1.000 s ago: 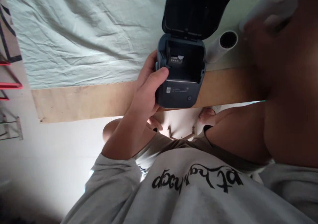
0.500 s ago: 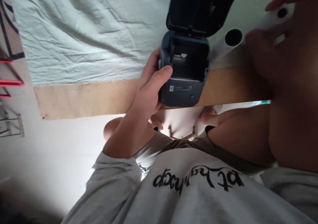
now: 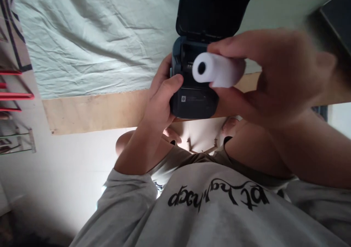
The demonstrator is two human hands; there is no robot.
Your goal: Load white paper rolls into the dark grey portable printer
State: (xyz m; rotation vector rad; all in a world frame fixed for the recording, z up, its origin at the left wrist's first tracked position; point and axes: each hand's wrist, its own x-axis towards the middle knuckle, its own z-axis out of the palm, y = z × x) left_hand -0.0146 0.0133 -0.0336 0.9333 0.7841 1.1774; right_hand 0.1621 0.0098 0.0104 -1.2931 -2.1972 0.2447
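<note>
My left hand (image 3: 164, 90) is wrapped round the left side of a dark portable label printer (image 3: 196, 106), its thumb over the front edge. The printer's lid (image 3: 211, 13) stands raised, which exposes the paper bay. Between the thumb and fingers of my right hand (image 3: 271, 71) is a white paper roll (image 3: 219, 69) with a dark core. One end of the roll is over the bay and tilts toward me; whether it touches the printer I cannot tell. The roll hides the right part of the bay.
A pale green cloth (image 3: 104, 38) covers the table, whose wooden edge (image 3: 95, 111) shows in front. At the far right lies a blurred dark object (image 3: 336, 20). Red racks (image 3: 16, 95) stand on the floor at left. My legs are below the table edge.
My right hand has come in from the right with the white paper roll and holds it over the printer's bay. The printer has shifted slightly left.
</note>
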